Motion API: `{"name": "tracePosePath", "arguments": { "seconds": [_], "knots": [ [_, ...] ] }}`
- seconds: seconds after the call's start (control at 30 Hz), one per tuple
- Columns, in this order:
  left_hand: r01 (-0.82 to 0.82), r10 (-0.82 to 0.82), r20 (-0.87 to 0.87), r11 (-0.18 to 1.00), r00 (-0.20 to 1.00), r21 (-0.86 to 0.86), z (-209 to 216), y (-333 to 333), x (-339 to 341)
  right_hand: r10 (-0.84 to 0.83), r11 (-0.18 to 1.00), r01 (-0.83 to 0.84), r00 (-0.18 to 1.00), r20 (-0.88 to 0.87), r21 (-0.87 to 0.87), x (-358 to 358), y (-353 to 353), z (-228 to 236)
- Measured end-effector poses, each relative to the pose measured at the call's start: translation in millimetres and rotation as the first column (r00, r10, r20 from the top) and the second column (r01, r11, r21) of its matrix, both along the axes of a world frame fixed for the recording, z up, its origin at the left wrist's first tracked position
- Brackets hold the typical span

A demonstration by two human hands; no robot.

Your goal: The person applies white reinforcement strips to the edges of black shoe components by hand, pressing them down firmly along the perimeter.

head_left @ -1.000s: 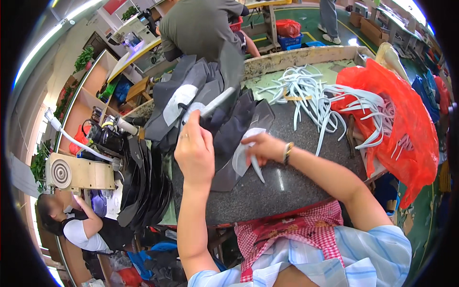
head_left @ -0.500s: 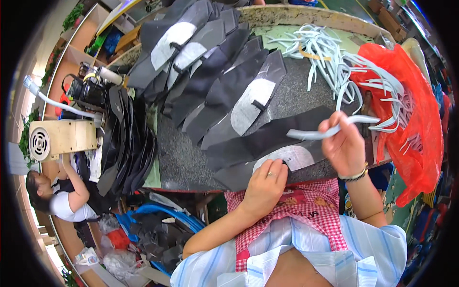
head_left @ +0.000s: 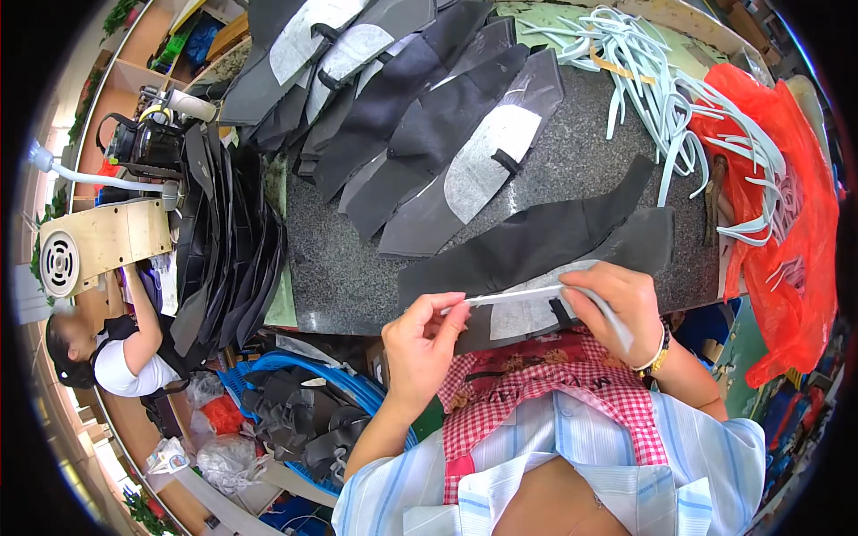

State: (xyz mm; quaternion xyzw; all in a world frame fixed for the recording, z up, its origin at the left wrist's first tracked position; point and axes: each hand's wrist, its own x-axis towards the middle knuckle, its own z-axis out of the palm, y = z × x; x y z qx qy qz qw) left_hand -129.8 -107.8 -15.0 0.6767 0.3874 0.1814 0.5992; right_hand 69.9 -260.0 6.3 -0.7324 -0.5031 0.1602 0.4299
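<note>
A pale grey-blue strip [head_left: 523, 296] is stretched between my two hands, just above the front of the table. My left hand [head_left: 424, 344] pinches its left end between thumb and fingertips. Farther along, my right hand [head_left: 615, 311] grips it, and the loose tail hangs down by the palm. Under the strip lies a dark piece with a whitish patch [head_left: 516, 320] and a small black loop on it. Beyond that piece lies a plain black curved piece [head_left: 536, 237]. My hands partly hide the nearer piece.
Overlapping black pieces with white patches [head_left: 487, 165] cover the far left of the table [head_left: 349, 286]. More strips [head_left: 639, 67] lie at the far right, trailing into a red plastic bag [head_left: 800, 295]. At left hang black pieces [head_left: 228, 241]; a blue basket [head_left: 357, 389] holds scraps, and a co-worker [head_left: 125, 348] sits by a beige machine.
My left hand has left the patched piece and now pinches the strip's end. My right hand has come nearer with the strip, which now runs straight between both hands. The view has shifted slightly.
</note>
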Motion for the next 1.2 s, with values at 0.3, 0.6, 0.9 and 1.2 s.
{"name": "tracePosePath", "arguments": {
  "seconds": [0.3,0.6,0.9,1.2],
  "knots": [
    [-0.061,0.052,-0.089,0.992,0.995,-0.109,-13,2,4,-0.047,0.971,0.039,0.998,-0.028,-0.237,7,16,-11],
    [0.305,-0.218,-0.231,0.418,0.948,0.856,15,-23,35,-0.04,0.958,0.047,0.999,0.029,-0.282,10,19,-19],
    [0.619,-0.265,-0.59,0.037,0.763,0.784,-9,-55,56,-0.31,0.937,0.315,0.949,0.052,-0.151,32,-18,-2],
    [0.691,-0.13,-0.703,-0.132,0.699,0.711,-8,-60,67,-0.26,0.927,0.293,0.952,0.161,-0.234,53,-9,-13]
  ]
}}
